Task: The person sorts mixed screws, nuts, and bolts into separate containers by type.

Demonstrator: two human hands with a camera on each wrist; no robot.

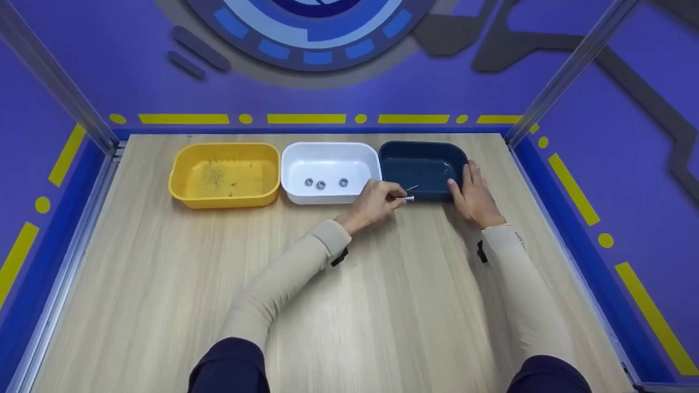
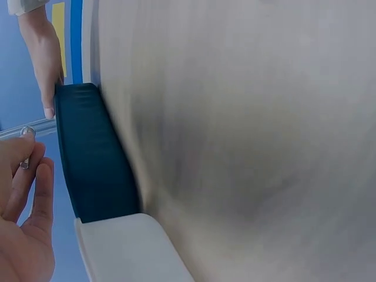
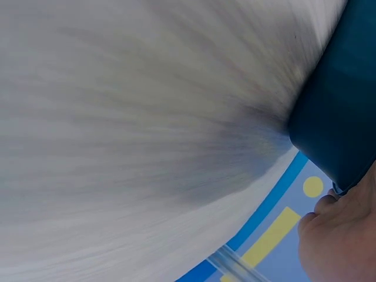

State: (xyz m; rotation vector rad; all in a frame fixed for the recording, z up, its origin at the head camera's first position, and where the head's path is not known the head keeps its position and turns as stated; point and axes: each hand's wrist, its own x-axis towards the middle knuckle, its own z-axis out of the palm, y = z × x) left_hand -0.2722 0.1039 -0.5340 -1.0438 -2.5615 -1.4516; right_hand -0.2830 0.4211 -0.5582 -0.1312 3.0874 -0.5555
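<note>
Between the thumb and fingers of my left hand (image 1: 374, 203) is a small silvery bolt (image 1: 407, 198), held over the front rim of the dark blue bin (image 1: 396, 192). The left wrist view shows the same bolt (image 2: 24, 164) in the fingertips, partly covered by them. Another thin metal piece (image 1: 413, 187) shows inside the dark bin. My right hand (image 1: 476, 199) grips that bin at its right front corner, thumb at the rim and fingers along the side wall. In the right wrist view the hand (image 3: 341, 235) is partly cut off beside the bin.
Left of the dark bin stands a white bin (image 1: 330, 199) holding three metal nuts (image 1: 320, 185). Farther left is a yellow bin (image 1: 224, 202) with several small dark pieces inside. The bins line up near the back of a wooden table (image 1: 349, 305), enclosed by blue panels (image 1: 600, 136).
</note>
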